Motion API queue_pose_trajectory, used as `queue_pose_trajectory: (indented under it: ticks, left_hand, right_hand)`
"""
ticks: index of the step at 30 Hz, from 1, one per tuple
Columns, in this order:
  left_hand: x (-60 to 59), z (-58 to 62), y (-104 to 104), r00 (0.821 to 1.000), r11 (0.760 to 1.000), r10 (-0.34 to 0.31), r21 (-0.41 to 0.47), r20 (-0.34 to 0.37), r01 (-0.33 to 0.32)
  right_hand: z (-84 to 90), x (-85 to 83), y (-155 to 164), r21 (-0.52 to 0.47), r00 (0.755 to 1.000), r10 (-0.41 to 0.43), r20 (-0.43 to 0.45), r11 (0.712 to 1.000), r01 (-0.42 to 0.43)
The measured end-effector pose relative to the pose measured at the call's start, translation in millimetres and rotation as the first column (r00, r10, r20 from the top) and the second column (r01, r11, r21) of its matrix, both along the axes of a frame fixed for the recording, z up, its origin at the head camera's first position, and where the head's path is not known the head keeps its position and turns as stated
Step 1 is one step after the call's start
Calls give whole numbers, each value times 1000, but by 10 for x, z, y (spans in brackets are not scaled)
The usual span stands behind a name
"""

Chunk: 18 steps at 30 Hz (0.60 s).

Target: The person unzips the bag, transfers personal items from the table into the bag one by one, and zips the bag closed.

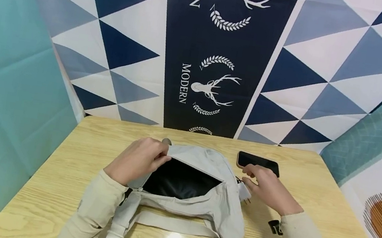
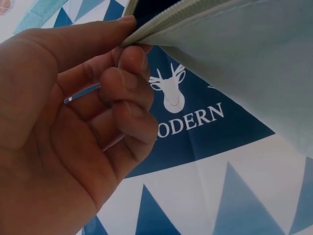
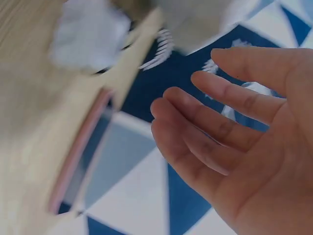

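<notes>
— Bag (image 1: pixel 200 206), pale grey fabric, lies in the middle of the wooden desk (image 1: pixel 327 221) in the head view. What does it look like?

— Soft and slumped, its top zip undone so the black lining shows through a wide mouth. A flat grey strap runs along its near side, and a braided cord hangs at its near right corner.

— And the hands?

— Left hand (image 1: pixel 138 160) pinches the far-left edge of the opening and holds it up. Right hand (image 1: pixel 267 188) hovers just right of the bag with fingers relaxed and spread, gripping nothing.

— Anything else on the desk?

— A dark phone (image 1: pixel 258 163) lies flat just beyond the right hand's fingertips, near the bag's far right end. A small round grey thing peeks out behind the left hand; I cannot tell what it is. A black tag sits on the right sleeve. A patterned cloth with triangles and a deer emblem hangs behind the desk.

— The left wrist view?

— Thumb and forefinger nip the bag's zip edge (image 2: pixel 161 27); the other fingers (image 2: pixel 132 83) are curled below it. The grey fabric fills the upper right, the deer backdrop behind.

— The right wrist view?

— Blurred. The open palm (image 3: pixel 244 142) has its fingers apart and lightly bent, touching nothing. The phone's pinkish edge (image 3: pixel 78 156) lies on the desk to the left, clear of the fingers.
</notes>
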<state>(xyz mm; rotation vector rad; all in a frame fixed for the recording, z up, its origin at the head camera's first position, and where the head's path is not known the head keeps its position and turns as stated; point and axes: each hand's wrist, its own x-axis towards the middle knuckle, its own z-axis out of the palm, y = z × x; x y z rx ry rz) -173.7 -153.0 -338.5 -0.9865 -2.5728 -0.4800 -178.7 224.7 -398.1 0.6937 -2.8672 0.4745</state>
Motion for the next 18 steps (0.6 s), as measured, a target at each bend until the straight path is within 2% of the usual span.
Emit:
queue_pose_trajectory:
  ticks: [4,10,18]
  left_hand:
    - [-3,-13,12,1000,1000,2,1,5,-2]
    - [-16,-31,22,1000,1000,1,4,13,-1]
    - [-10,-44,19,999,1000,13,-7,29,-13]
  right_hand:
    - [-170,-214,196,-4,999,-22,34,1000,22]
    - [-317,-506,469,-20,998,-44,43,999,44]
    - [-447,-747,770,-41,983,-144,110,988,150]
